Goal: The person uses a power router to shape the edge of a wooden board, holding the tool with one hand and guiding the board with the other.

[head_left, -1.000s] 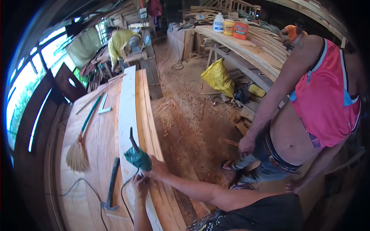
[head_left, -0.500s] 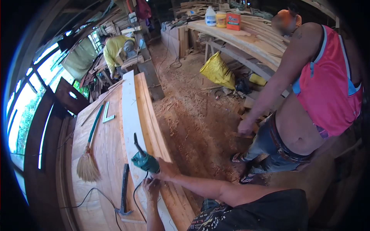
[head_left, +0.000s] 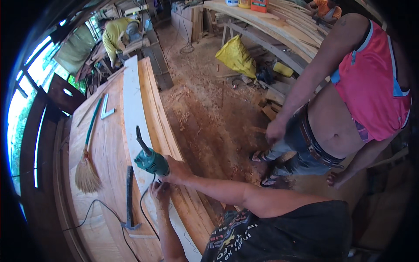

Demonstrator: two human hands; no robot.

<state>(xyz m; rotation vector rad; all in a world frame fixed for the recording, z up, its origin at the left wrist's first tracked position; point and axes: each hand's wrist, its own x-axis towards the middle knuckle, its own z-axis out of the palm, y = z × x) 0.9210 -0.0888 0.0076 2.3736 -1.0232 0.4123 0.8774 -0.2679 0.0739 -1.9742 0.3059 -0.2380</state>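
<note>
My right hand point(head_left: 176, 169) is closed around the body of a teal corded power tool point(head_left: 150, 162) with a dark handle sticking up from it. Just below the tool, my left hand point(head_left: 160, 191) has curled fingers; what they pinch, if anything, is hidden. Both hands are over a long pale board point(head_left: 134, 107) with pencil marks, lying along wooden planks point(head_left: 155, 109). A black cord point(head_left: 144, 209) runs down from the tool. Left of the board lies a claw hammer point(head_left: 129, 196) on the wooden panel point(head_left: 109, 153).
A straw broom point(head_left: 88, 174) and a metal square point(head_left: 106, 109) lie on the panel. A person in a pink top point(head_left: 375, 87) stands at right. Someone in yellow point(head_left: 115, 37) bends over work behind; another in orange point(head_left: 329, 11) is far right. A yellow sack point(head_left: 238, 56) stands on the shavings-covered floor.
The view has tilted down and shifted, so the scene sits higher and mostly farther left. My hands keep the same hold around the tool. The pink-topped person's other hand now shows.
</note>
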